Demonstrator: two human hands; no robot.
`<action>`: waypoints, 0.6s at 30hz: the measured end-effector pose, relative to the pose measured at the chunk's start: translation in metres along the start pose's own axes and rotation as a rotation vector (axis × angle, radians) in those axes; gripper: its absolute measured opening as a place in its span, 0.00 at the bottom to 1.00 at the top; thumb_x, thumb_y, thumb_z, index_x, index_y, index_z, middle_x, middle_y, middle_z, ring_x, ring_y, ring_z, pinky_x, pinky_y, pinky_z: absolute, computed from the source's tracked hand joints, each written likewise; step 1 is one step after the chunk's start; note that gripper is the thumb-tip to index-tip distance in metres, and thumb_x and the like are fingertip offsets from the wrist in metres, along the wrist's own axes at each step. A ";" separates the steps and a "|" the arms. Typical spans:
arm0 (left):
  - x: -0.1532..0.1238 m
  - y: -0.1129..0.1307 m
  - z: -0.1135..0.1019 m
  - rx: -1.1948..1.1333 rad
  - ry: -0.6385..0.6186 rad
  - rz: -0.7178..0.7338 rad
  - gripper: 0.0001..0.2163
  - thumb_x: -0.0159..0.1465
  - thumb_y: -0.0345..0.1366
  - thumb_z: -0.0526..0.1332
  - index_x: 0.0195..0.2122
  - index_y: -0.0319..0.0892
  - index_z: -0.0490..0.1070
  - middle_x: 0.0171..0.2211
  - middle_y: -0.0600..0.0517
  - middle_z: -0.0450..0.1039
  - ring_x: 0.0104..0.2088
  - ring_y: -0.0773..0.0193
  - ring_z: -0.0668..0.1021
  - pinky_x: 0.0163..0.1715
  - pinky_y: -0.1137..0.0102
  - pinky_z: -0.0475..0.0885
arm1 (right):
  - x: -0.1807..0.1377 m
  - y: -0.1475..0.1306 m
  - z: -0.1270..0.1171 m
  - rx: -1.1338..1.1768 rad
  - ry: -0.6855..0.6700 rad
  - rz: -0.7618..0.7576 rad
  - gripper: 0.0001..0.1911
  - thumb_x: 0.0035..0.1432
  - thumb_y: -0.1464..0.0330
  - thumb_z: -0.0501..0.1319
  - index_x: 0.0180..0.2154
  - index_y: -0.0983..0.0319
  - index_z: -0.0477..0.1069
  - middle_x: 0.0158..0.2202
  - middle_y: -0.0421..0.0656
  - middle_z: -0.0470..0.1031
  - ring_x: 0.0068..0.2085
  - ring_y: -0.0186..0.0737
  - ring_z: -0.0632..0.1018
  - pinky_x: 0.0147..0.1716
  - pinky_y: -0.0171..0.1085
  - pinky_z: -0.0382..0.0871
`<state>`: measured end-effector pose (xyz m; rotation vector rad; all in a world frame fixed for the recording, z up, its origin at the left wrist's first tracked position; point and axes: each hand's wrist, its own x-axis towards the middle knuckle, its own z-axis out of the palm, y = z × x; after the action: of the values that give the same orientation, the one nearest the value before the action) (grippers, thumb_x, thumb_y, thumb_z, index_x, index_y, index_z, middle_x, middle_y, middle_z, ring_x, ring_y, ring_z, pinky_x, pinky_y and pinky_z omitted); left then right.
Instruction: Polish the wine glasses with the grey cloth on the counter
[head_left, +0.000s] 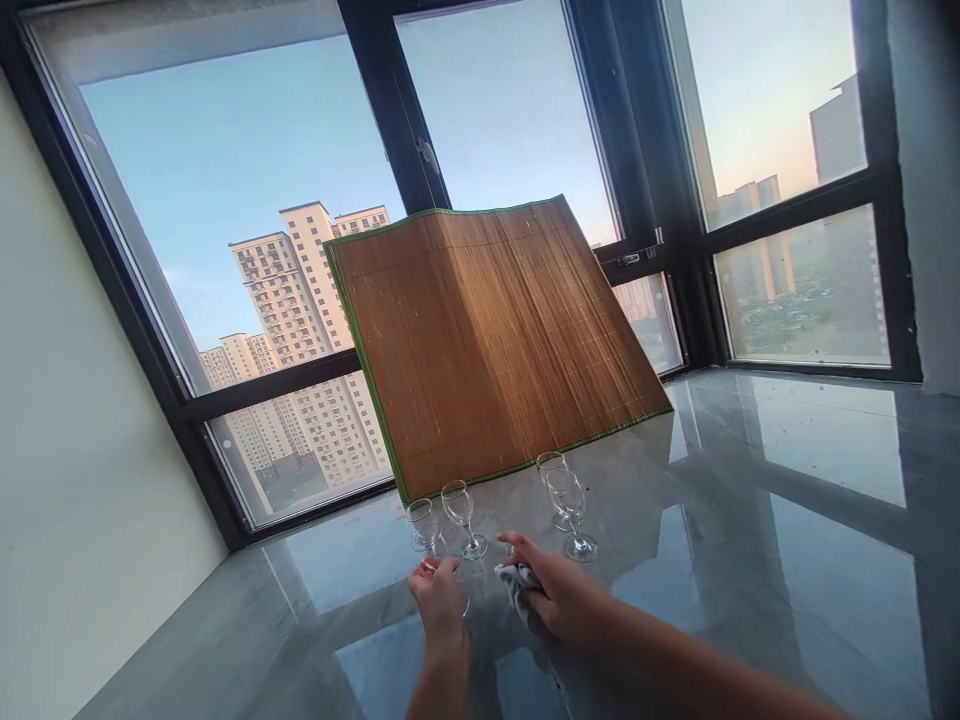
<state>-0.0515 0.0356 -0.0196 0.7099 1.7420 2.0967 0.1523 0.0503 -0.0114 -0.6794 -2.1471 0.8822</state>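
My left hand (441,598) is closed in a pinch at the lower part of a clear stemmed wine glass (422,520); the fingers hide most of the stem. A curved glass edge shows just right of that hand. Bunched in my right hand (559,590) is a whitish-grey cloth (517,578), with the index finger stretched toward the left. Between and beyond the hands, another wine glass (457,505) stands upright. Two more stand close together past my right hand, a nearer glass (566,497) partly covering a farther glass (550,463).
A brown bamboo mat (495,340) with green edging leans against the dark window frame (270,385) behind the glasses. The glossy grey surface (720,600) reflects the windows. A white wall (82,400) rises on the left.
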 end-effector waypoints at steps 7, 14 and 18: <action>-0.028 0.029 0.004 0.209 -0.174 0.116 0.17 0.54 0.34 0.61 0.44 0.46 0.59 0.32 0.55 0.69 0.33 0.61 0.76 0.37 0.66 0.69 | 0.006 -0.002 -0.002 0.112 0.134 -0.045 0.38 0.47 0.80 0.57 0.60 0.54 0.60 0.46 0.44 0.77 0.42 0.42 0.78 0.44 0.41 0.69; -0.045 0.029 0.001 0.838 -0.342 0.392 0.21 0.60 0.27 0.53 0.55 0.41 0.58 0.50 0.42 0.70 0.55 0.50 0.72 0.54 0.55 0.63 | 0.003 -0.012 -0.004 0.474 0.188 -0.095 0.27 0.56 0.70 0.60 0.57 0.53 0.61 0.44 0.43 0.73 0.31 0.34 0.74 0.27 0.34 0.70; -0.045 0.028 0.000 0.998 -0.396 0.459 0.23 0.61 0.28 0.54 0.59 0.38 0.58 0.57 0.38 0.68 0.60 0.48 0.68 0.57 0.55 0.61 | 0.002 -0.017 -0.007 0.566 0.165 -0.082 0.26 0.56 0.69 0.62 0.56 0.53 0.62 0.40 0.40 0.71 0.30 0.33 0.72 0.27 0.34 0.70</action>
<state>-0.0124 0.0057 0.0006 1.7690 2.4659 1.0042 0.1526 0.0440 0.0056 -0.3560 -1.6508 1.2667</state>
